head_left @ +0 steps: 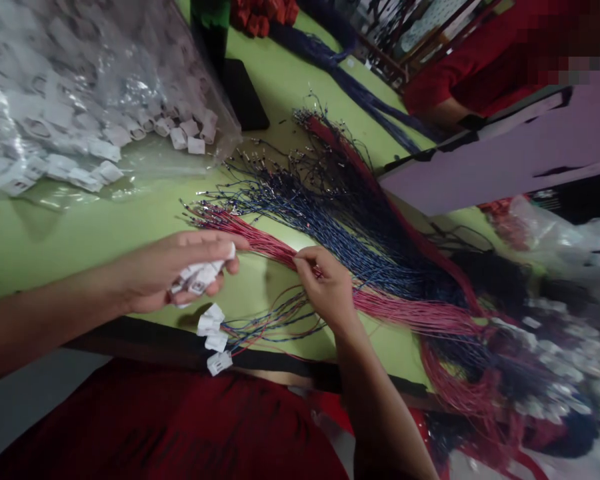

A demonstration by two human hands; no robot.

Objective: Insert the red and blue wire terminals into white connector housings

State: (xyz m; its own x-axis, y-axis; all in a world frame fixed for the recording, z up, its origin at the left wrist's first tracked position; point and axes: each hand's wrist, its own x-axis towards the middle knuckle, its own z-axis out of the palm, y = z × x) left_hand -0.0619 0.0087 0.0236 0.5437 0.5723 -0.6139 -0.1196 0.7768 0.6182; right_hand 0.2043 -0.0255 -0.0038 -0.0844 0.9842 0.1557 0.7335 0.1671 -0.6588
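Now, from nine o'clock round to three:
Bag: a clear plastic bag of small white connector housings fills the ten-to-eleven o'clock corner, lying on the green table.
Left hand: the left hand, at about eight o'clock of centre, is curled nearly closed around a small clutch of white connector housings, one held out between thumb and fingertips.
Finished pieces: three more white connectors with thin blue and red leads lie just below that hand, at six to seven o'clock, at the table's near edge.
Right hand: the right hand, just right of centre, has its fingers bent and pinched down onto the red wires; which single strand it grips I cannot tell.
Wires: the red wires run from ten o'clock of the right hand under it toward four o'clock; a fan of blue wires with bare metal terminals spreads beside them toward twelve o'clock.
Far side: a purple board stands at two o'clock; behind it a person's red sleeve shows.
Right edge: crumpled clear plastic lies at three o'clock.
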